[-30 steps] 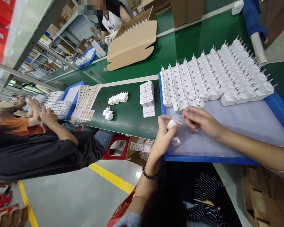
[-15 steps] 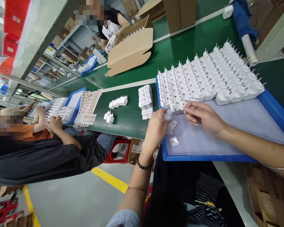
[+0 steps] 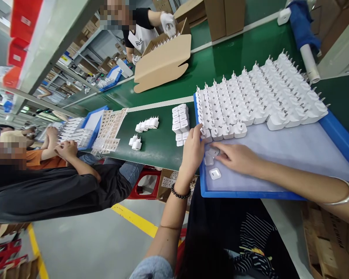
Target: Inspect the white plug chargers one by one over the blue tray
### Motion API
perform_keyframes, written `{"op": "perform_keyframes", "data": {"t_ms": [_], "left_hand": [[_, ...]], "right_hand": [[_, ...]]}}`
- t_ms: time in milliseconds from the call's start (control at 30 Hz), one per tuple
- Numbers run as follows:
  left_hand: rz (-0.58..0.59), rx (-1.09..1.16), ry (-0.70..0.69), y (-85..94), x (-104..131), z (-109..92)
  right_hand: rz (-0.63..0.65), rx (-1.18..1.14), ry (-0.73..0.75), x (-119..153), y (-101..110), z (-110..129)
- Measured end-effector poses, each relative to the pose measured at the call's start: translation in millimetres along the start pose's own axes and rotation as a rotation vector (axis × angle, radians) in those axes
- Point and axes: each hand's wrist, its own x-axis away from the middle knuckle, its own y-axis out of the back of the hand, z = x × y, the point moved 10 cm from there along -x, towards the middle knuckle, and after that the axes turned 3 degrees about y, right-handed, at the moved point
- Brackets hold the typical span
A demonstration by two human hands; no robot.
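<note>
White plastic charger plug [image 3: 206, 135], held up between both hands a second ago, now stands in the near row on the blue tray [image 3: 250, 195], your left hand [image 3: 192, 151] loosely pinching it and your open right hand [image 3: 235, 158] flat beside loose plugs [image 3: 212, 157].

The left hand [image 3: 192, 149] covered the near left corner of the blue tray [image 3: 250, 194], so whatever its fingers touched there could not be seen. The fingertips of the right hand [image 3: 235, 158] hid part of a white charger [image 3: 212, 152] lying flat beside them. The tray's right end was cut off by the picture's edge. The printing on the label sheets [image 3: 109, 130] on the green belt [image 3: 157, 145] was too small to read.
</note>
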Motion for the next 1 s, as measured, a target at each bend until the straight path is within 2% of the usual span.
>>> {"op": "perform_keyframes", "data": {"t_ms": [67, 133, 267, 333, 400, 500, 667, 800, 900, 1000], "left_hand": [[-0.002, -0.007, -0.030, -2.6, 0, 0], [-0.018, -0.016, -0.038, -3.8, 0, 1], [-0.057, -0.006, -0.025, -0.8, 3, -2], [-0.101, 0.020, -0.003, 7.6, 8, 0], [-0.175, 0.033, 0.041, 22.0, 13, 10], [-0.310, -0.049, 0.161, 48.7, 21, 45], [-0.445, -0.332, 0.491, 88.8, 33, 141], [-0.601, -0.289, 0.603, 126.6, 46, 203], [-0.594, -0.249, 0.635, 143.5, 48, 231], [-0.541, -0.246, 0.662, 145.0, 48, 240]], "right_hand": [[0.095, 0.207, -0.007, -4, -13, 0], [0.141, 0.292, -0.002, -6, -18, 3], [0.157, 0.255, 0.007, -4, -16, 5], [0.154, 0.229, 0.007, -1, -13, 2], [0.147, 0.199, -0.002, 2, -11, -1], [0.122, 0.120, -0.030, 5, -7, -5], [0.092, 0.059, -0.064, 6, -5, -9], [0.094, 0.079, -0.077, 5, -6, -12], [0.075, 0.056, -0.079, 5, -5, -13], [0.044, 0.021, -0.081, 4, -1, -13]]}}
